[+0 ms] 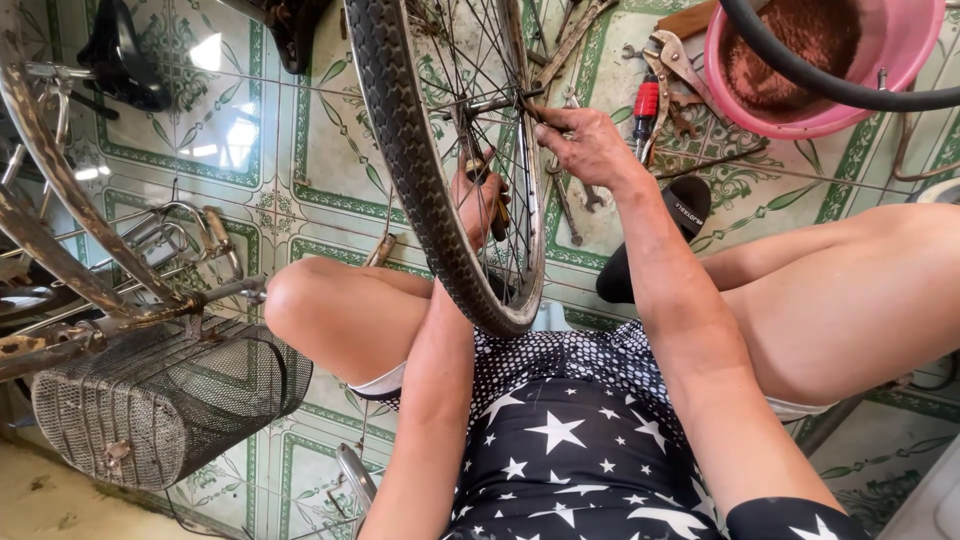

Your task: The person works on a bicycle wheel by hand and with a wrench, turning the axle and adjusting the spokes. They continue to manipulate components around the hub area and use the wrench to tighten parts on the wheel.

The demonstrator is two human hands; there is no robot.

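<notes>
Head view, looking down between bare knees at a bicycle wheel (440,150) standing upright at centre, tyre edge toward the body, rim bottom just above the lap.
Right hand (590,145) at one o'clock of the wheel, fingers pinched shut on the hub axle (500,102) among the spokes.
Left hand (480,205) behind the spokes at centre, curled closed around a small tool handle (498,205), partly hidden by the tyre.
Little free room beside the wheel: left knee (310,305) close at eight o'clock, right thigh (850,290) at four o'clock, black sandal (655,240) just right of the rim.
Pink basin (880,90) with brown rusty water at two o'clock, a black tube (830,85) arching over its rim.
Pliers (670,65) and a red-handled screwdriver (645,110) lying near the basin, well clear of the hands.
Rusty bicycle frame (60,220) and wire basket (160,395) crowding nine to seven o'clock.
Open stretch of green-patterned floor tile (250,130) at eleven o'clock, sunlit.
Black saddle (125,55) at the top left edge.
</notes>
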